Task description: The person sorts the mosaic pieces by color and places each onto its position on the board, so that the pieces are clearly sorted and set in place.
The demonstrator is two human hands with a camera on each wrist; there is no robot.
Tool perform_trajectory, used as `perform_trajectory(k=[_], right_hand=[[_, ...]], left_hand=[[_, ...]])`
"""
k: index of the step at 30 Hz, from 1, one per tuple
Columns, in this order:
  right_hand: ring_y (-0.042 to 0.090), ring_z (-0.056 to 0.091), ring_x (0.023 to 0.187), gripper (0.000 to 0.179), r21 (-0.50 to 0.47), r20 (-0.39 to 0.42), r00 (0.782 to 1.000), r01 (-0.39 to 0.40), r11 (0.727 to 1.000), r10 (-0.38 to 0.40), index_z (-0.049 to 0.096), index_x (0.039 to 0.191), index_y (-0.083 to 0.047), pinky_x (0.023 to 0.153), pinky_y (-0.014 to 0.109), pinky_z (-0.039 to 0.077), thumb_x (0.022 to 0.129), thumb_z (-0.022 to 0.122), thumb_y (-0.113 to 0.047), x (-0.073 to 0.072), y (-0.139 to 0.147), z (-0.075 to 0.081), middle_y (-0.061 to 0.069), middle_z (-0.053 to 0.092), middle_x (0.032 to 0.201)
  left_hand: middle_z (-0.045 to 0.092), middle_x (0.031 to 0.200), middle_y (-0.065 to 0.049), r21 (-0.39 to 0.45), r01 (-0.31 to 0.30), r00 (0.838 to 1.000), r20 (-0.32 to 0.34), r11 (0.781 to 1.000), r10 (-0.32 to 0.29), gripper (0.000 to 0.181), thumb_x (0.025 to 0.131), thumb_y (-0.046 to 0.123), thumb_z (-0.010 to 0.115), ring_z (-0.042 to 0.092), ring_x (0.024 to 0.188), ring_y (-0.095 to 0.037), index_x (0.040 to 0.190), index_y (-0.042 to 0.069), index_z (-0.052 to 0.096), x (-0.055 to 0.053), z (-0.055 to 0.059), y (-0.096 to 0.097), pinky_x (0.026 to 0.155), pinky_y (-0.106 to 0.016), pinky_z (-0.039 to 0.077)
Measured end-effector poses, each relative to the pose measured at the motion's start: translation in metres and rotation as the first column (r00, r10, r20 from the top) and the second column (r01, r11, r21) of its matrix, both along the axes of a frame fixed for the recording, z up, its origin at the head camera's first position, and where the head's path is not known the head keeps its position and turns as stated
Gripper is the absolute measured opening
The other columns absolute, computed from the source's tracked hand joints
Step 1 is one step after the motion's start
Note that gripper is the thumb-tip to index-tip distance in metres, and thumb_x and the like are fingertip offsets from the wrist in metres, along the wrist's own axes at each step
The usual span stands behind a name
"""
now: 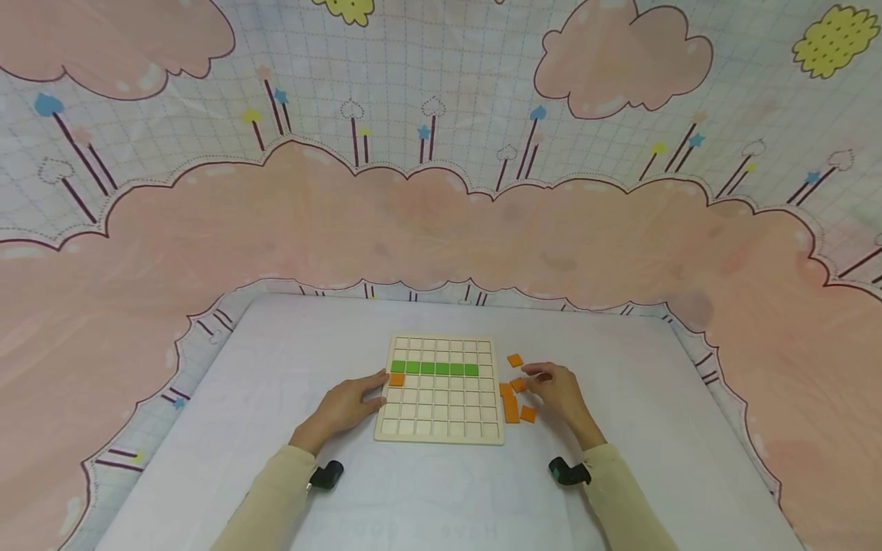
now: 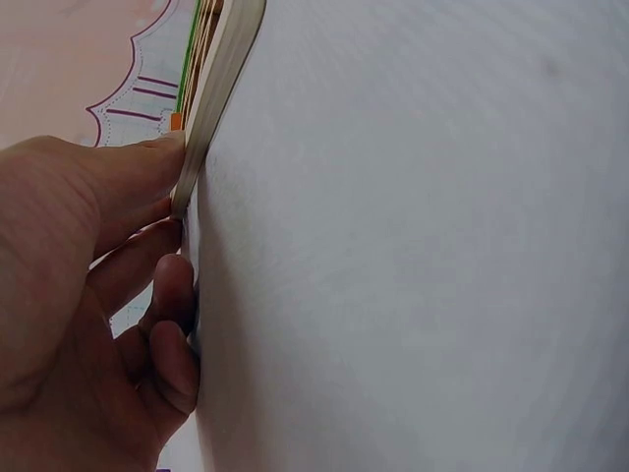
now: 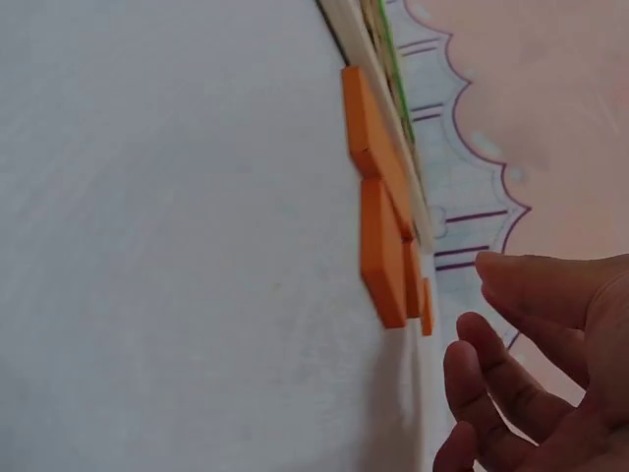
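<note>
The table is cut off at 6 o'clock. Mid-table lies a squarish grid board. The left hand touches its 9 o'clock edge, thumb and forefinger apart; the right hand, fingers parted, hovers beyond 3 o'clock. The green row runs 9-to-3; an orange strip points roughly 12-to-6, its far end hard to make out.

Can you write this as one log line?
left hand: touching grid board | right hand: empty, near loose orange tiles | on board: green tile row, one orange tile
</note>
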State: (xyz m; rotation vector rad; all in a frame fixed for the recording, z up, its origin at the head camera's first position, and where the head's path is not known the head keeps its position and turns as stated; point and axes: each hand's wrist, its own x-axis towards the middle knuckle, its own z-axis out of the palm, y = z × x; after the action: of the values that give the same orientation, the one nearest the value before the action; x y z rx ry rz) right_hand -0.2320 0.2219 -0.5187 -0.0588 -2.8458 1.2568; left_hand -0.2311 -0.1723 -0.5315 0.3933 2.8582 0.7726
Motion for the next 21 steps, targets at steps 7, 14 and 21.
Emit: perform_trajectory(k=[7,14,21], right_hand=[[0.022,0.064,0.092,0.025,0.022,0.028,0.999,-0.027,0.999,0.027,0.074,0.111,-0.007,0.084,0.037,0.056,0.087,0.073,-0.012,-0.003,0.003,-0.008,0.010,0.073,0.106],[0.024,0.063,0.099,0.029,0.037,0.058,0.998,-0.038,0.999,0.036,0.072,0.115,-0.009,0.090,0.042,0.055,0.086,0.074,-0.014,-0.008,0.004,-0.015,0.011,0.071,0.112],[0.024,0.059,0.098,0.028,0.065,0.082,0.995,-0.068,0.996,0.063,0.072,0.116,-0.010,0.090,0.041,0.053,0.088,0.072,-0.015,-0.009,0.004,-0.018,0.011,0.068,0.113]], left_hand=[[0.046,0.153,0.003,0.003,-0.003,1.000,-0.002,1.000,0.003,0.054,0.094,0.029,0.065,0.045,0.139,-0.034,0.145,0.019,0.050,0.000,0.000,0.001,0.112,-0.057,0.038],[0.045,0.153,0.003,0.001,-0.009,1.000,0.002,1.000,0.009,0.054,0.094,0.030,0.065,0.045,0.139,-0.034,0.145,0.020,0.050,0.000,-0.001,0.000,0.113,-0.057,0.038],[0.046,0.152,0.003,0.004,-0.005,1.000,-0.007,1.000,0.005,0.053,0.094,0.029,0.065,0.046,0.139,-0.034,0.145,0.019,0.050,0.000,-0.001,0.000,0.112,-0.056,0.039]])
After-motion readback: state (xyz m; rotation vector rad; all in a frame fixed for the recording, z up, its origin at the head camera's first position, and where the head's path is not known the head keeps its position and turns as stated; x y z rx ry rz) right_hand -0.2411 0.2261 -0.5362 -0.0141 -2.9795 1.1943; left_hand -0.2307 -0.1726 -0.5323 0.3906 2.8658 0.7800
